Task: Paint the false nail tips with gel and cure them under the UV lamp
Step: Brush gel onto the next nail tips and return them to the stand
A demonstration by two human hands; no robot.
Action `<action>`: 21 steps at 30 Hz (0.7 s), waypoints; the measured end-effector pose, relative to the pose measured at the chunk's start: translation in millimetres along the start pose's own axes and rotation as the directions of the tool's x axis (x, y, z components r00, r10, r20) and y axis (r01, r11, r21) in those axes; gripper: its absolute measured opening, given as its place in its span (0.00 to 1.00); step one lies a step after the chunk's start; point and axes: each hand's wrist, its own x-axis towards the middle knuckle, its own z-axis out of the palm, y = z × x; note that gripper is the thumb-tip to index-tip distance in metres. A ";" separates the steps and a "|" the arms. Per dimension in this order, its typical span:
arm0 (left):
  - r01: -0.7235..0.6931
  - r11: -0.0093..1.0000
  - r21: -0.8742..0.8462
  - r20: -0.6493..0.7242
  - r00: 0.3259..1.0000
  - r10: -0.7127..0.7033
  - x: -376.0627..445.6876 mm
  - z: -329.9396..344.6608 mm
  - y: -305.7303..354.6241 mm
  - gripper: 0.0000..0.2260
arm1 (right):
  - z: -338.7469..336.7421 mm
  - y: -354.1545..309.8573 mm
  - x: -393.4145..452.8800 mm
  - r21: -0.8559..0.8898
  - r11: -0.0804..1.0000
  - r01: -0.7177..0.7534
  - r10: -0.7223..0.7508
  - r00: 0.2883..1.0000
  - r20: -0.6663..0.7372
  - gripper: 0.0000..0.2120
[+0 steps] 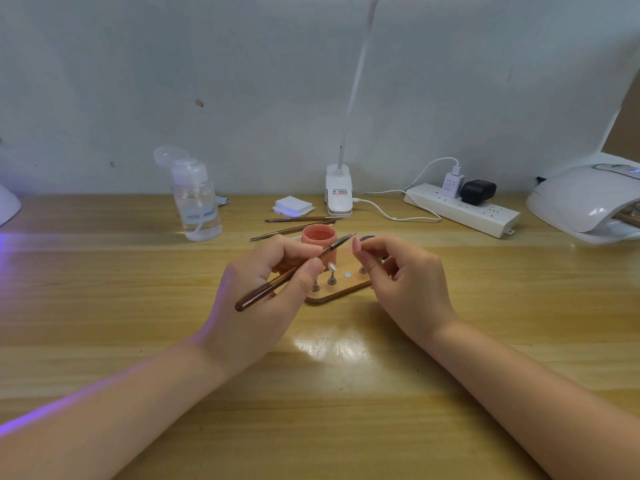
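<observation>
My left hand [273,282] pinches a brown-handled gel brush [291,273], its tip pointing up and right. My right hand [401,275] pinches a small stand peg carrying a pale pink nail tip [356,244], held just right of the brush tip. Below and between the hands lies a wooden nail-tip holder board [341,292] with a clear nail tip [331,268] standing on a metal peg. An open pot of pink gel [318,239] stands behind the board. The white UV lamp [585,202] sits at the far right.
A clear pump bottle [197,202] stands at back left. Two spare brushes [298,225], a stack of white wipes [292,206], a clip desk lamp base [338,192] and a white power strip [464,209] with cables line the back of the wooden table.
</observation>
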 end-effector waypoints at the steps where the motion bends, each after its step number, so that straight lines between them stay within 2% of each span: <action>1: -0.002 1.000 0.008 0.016 1.000 0.001 -0.2 -0.2 -0.4 0.04 | 0.0 0.1 -0.1 -0.004 1.000 -0.001 0.001 1.000 0.000 0.05; 3: -0.030 0.999 0.026 0.037 0.999 0.029 -0.4 -1.5 -1.3 0.02 | -0.1 0.5 0.0 -0.012 1.000 -0.005 0.005 1.000 0.001 0.05; 6: -0.060 0.998 0.018 0.009 0.998 0.060 -0.9 -2.7 1.0 0.05 | 0.0 -0.2 -0.2 0.009 1.000 -0.012 0.012 1.000 0.009 0.04; 10: 0.000 1.000 -0.010 -0.049 0.999 -0.001 -0.8 0.1 1.5 0.03 | -0.2 -1.1 -0.1 0.074 0.997 -0.028 0.026 0.999 0.029 0.04; 16: -0.021 1.000 -0.001 0.012 1.000 0.021 -2.8 -0.9 -0.1 0.06 | -0.9 0.3 0.1 0.076 0.996 -0.041 0.039 0.999 0.029 0.05; 21: 0.015 0.999 -0.036 -0.046 0.999 -0.017 -1.1 1.0 -0.4 0.03 | 0.2 -0.6 0.3 0.081 0.996 -0.045 0.044 0.999 0.004 0.04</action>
